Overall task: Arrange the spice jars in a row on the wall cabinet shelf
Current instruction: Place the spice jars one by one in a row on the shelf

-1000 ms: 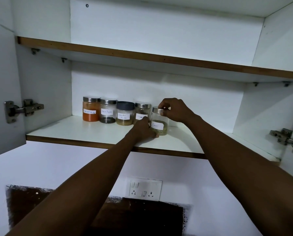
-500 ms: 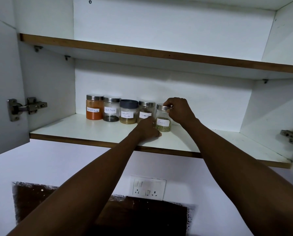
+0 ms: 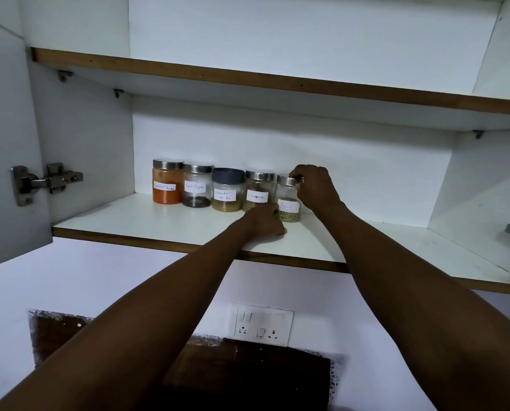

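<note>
nearly done: four spice jars (image 3: 211,188) stand aligned on the shelf (image 3: 158,223); right hand (image 3: 314,186) grips the fennel jar (image 3: 289,200) lid at row's end, left hand (image 3: 264,222) curled at its base.

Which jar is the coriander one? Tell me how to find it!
Look at the lower shelf of the open wall cabinet, at the row of five jars. The coriander jar stands in the middle. It alone has a dark grey lid; its neighbours have shiny metal ones.
</note>
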`<state>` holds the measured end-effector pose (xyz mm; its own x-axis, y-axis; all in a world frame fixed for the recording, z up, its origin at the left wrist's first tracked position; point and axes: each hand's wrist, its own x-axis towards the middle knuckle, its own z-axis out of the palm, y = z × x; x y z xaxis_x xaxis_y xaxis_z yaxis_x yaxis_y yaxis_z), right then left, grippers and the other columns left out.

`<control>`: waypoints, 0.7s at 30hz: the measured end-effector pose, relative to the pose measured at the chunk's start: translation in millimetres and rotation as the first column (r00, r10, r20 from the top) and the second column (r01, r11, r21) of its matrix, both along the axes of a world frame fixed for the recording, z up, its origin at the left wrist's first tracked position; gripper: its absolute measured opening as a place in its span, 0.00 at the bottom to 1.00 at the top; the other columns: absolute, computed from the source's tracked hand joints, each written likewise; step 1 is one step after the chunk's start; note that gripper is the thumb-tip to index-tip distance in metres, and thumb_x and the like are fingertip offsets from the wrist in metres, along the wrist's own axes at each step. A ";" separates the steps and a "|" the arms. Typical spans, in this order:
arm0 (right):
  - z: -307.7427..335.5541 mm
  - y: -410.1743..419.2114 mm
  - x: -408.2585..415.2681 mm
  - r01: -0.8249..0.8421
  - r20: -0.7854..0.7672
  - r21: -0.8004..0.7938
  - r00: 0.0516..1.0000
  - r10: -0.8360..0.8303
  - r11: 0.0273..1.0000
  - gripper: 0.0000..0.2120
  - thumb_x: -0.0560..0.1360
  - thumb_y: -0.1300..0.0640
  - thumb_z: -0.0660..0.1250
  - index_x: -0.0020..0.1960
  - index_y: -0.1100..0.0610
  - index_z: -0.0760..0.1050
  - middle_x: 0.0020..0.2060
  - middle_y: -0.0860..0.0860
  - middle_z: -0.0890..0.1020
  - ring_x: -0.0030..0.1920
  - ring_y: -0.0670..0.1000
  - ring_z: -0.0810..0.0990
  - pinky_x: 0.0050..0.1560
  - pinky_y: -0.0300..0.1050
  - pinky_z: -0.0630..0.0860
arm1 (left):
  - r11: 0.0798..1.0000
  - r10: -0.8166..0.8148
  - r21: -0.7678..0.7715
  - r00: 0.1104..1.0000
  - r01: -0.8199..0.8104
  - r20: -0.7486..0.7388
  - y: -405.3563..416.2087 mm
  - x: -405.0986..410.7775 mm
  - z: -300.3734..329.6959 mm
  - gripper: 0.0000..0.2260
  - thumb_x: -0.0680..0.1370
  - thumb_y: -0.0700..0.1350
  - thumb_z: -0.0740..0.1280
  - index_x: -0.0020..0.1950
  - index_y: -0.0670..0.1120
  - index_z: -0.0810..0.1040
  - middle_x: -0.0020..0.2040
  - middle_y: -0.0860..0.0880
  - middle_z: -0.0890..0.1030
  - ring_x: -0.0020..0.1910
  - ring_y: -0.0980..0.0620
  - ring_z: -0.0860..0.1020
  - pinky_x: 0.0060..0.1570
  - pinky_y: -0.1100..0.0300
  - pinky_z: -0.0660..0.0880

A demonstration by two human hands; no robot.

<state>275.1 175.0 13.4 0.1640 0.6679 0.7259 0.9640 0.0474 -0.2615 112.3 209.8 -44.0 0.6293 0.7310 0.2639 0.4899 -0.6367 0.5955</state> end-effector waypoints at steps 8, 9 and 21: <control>0.9 5.7 2.1 -0.022 0.004 0.025 1.000 0.022 0.999 0.17 0.68 0.75 0.67 0.53 0.64 0.84 0.49 0.59 0.87 0.53 0.60 0.84 0.56 0.54 0.79 | 0.991 0.078 -0.111 0.997 -0.076 0.010 -0.2 7.2 6.4 0.30 0.79 0.43 0.70 0.80 0.44 0.66 0.77 0.42 0.71 0.76 0.42 0.71 0.73 0.53 0.69; 1.3 6.5 2.7 -0.024 0.004 0.024 1.000 0.024 0.999 0.16 0.68 0.75 0.67 0.53 0.65 0.84 0.50 0.59 0.87 0.53 0.60 0.84 0.57 0.54 0.79 | 0.988 0.083 -0.129 0.997 -0.082 0.001 -3.1 6.9 8.6 0.30 0.79 0.42 0.71 0.80 0.44 0.66 0.77 0.42 0.71 0.76 0.42 0.71 0.73 0.53 0.69; 2.0 13.1 7.2 -0.036 0.007 0.025 0.999 0.036 0.999 0.16 0.68 0.76 0.66 0.52 0.66 0.83 0.49 0.61 0.86 0.52 0.60 0.83 0.56 0.55 0.79 | 0.980 0.090 -0.185 0.993 -0.074 0.077 -5.0 9.1 4.2 0.18 0.77 0.45 0.72 0.63 0.38 0.78 0.62 0.41 0.81 0.59 0.44 0.79 0.46 0.61 0.73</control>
